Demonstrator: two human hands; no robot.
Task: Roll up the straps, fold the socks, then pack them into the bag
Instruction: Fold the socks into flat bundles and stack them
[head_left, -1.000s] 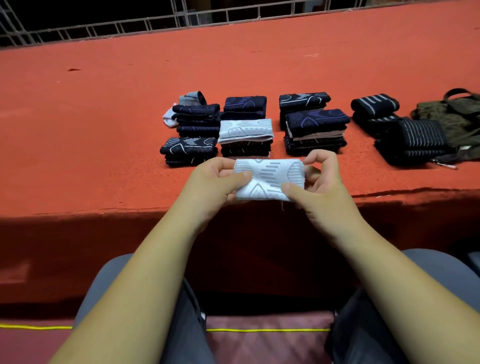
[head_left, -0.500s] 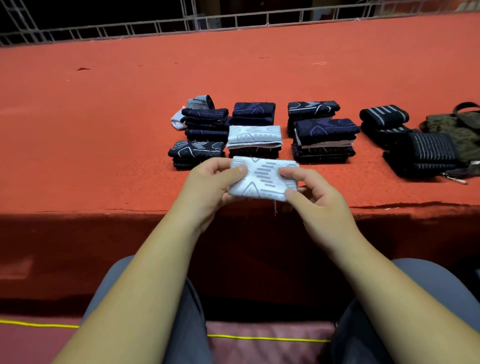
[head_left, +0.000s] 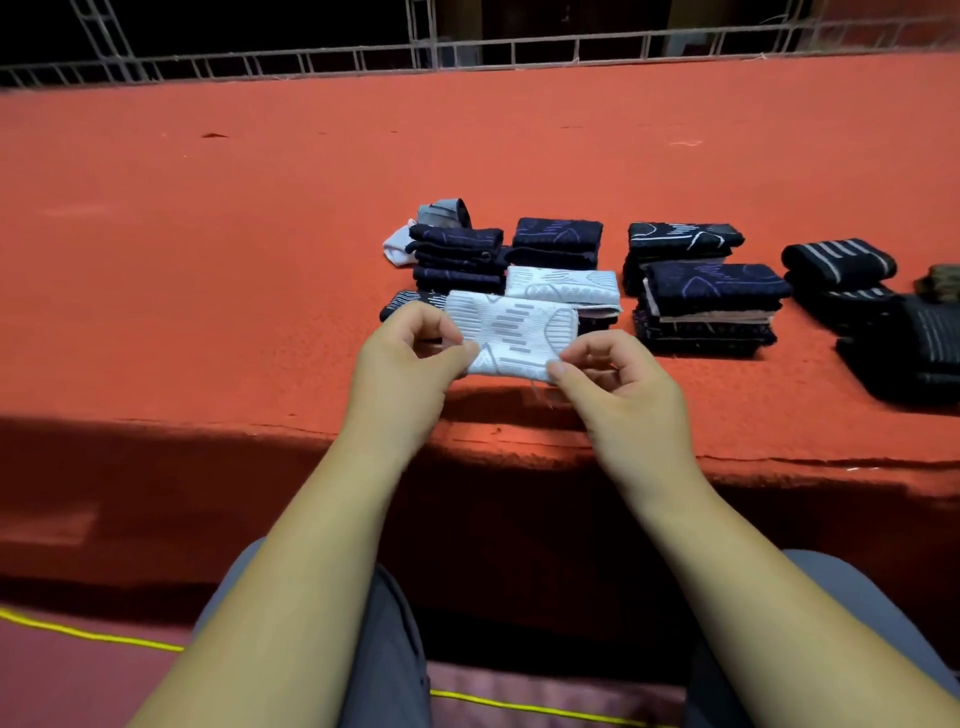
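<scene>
Across the red tabletop (head_left: 208, 260) the scene is set: rows of folded sock stacks (head_left: 709, 306) are laid out mid-table, rolled straps (head_left: 839, 262) are parked to their right, and only a sliver of the bag (head_left: 943, 280) is seen at the far right edge. And now the white sock (head_left: 511, 332), folded flat, has been carried forward off the near edge and is held over the front of the stacks, just ahead of another white pair (head_left: 563, 286). A shadow is thrown beneath it, so it is judged to be lifted, not yet set down; whether its far edge touches a stack cannot be told. Folding of this one looks finished and stacking is judged to be next, with packing untouched. It is pinched at its left end by the left hand (head_left: 410, 358) and at its near right corner by the right hand (head_left: 618, 379). A second ago it was held close in at the tabletop edge, with the right fingers wrapped over its right end.
</scene>
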